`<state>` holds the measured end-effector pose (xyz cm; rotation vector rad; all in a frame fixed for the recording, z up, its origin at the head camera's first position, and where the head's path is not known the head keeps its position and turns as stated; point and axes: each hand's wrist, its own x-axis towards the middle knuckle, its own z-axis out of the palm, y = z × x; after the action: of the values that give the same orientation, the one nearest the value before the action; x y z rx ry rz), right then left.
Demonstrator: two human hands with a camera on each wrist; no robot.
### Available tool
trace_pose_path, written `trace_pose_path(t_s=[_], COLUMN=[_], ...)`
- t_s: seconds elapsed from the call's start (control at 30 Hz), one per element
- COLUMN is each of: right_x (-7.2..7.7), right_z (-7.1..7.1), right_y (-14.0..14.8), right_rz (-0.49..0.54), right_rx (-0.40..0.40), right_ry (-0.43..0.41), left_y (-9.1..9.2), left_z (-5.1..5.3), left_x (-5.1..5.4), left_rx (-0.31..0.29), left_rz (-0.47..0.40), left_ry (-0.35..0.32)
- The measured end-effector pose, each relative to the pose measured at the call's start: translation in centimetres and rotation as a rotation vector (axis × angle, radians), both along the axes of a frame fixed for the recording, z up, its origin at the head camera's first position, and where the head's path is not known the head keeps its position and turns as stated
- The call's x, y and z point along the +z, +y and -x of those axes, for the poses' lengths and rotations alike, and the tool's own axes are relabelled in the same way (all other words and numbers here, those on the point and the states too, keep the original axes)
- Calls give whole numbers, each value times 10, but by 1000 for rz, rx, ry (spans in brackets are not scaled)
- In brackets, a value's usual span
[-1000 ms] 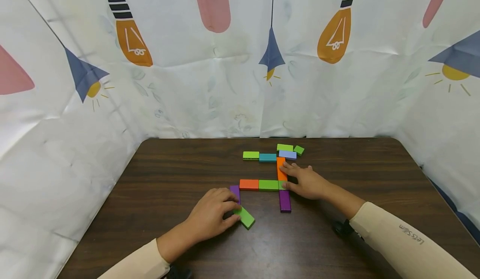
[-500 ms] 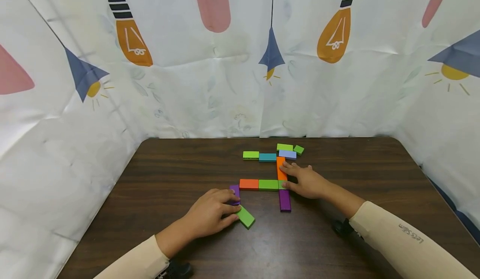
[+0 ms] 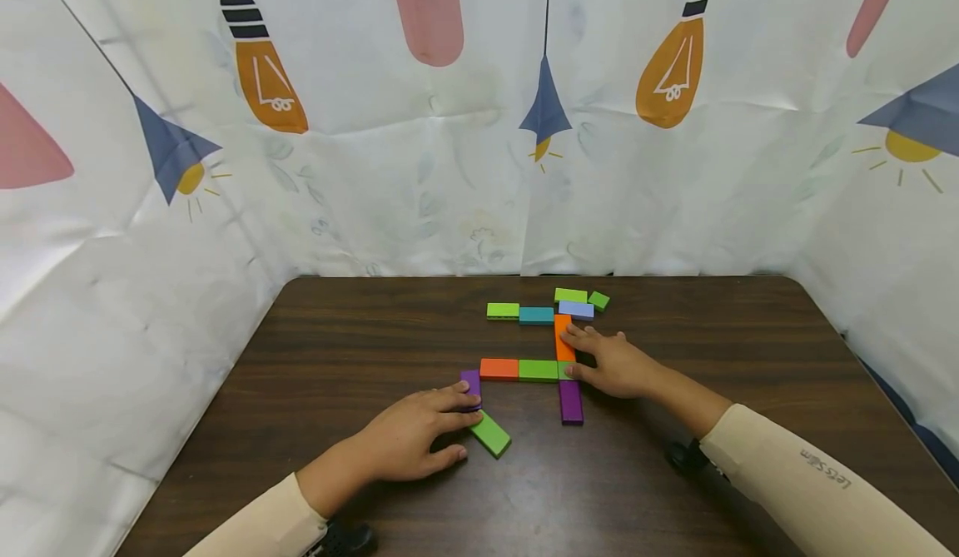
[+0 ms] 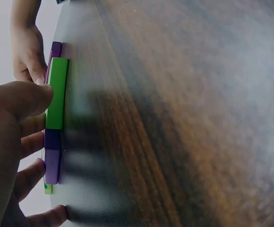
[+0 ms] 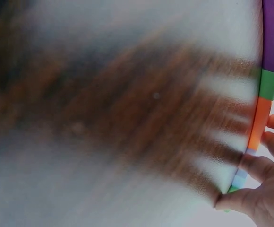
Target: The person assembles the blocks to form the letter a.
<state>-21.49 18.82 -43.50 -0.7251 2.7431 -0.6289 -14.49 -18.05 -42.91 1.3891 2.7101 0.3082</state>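
My left hand (image 3: 408, 436) is low over the left end of a row of flat coloured blocks. Its fingertips touch the left purple block (image 3: 469, 378) and the near corner of a slanted green block (image 3: 493, 435). The thumb stands apart from the green block in the head view. On the right, my right hand (image 3: 618, 365) rests with spread fingers on the orange block (image 3: 562, 334), thumb at the short green piece (image 5: 269, 85). Below that piece lies a dark purple block (image 3: 571, 405). A red-orange block (image 3: 499, 369) and a green block (image 3: 538, 370) join the two sides.
Farther back lie a lime block (image 3: 503, 311), a teal block (image 3: 536, 316), a light blue block (image 3: 576, 310), another lime block (image 3: 571, 295) and a small turned green piece (image 3: 598, 300). The brown table (image 3: 360, 332) meets a printed white cloth (image 3: 419, 207) behind.
My left thumb has come away from the green block, and the left fingers have straightened over the purple block. The right hand and the blocks stay nearly still.
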Motion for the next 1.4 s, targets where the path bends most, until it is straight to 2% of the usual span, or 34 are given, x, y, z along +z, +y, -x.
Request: trace_pose_path(t_s=[0.4, 0.7, 0.93, 1.1, 1.17, 1.3, 1.4], right_x=[3, 5, 9, 15, 18, 18, 14], right_z=[1, -1, 1, 7, 11, 21, 28], right_y=[-1, -1, 1, 6, 9, 15, 20], right_rz=[8, 3, 37, -6, -35, -87, -111], right_rx=[-1, -5, -68, -160, -173, -142, -97], right_ry=[2, 8, -2, 83, 135, 239, 278], left_y=[0, 1, 1, 0, 0, -1, -2], left_z=[-1, -2, -2, -2, -2, -1, -1], left_x=[1, 1, -2, -3, -3, -3, -2], left_rx=[25, 32, 37, 24, 9, -22, -33], left_rz=[-18, -24, -17, -20, -20, -26, -34], left_ry=[-89, -94, -86, -89, -81, -56, -47])
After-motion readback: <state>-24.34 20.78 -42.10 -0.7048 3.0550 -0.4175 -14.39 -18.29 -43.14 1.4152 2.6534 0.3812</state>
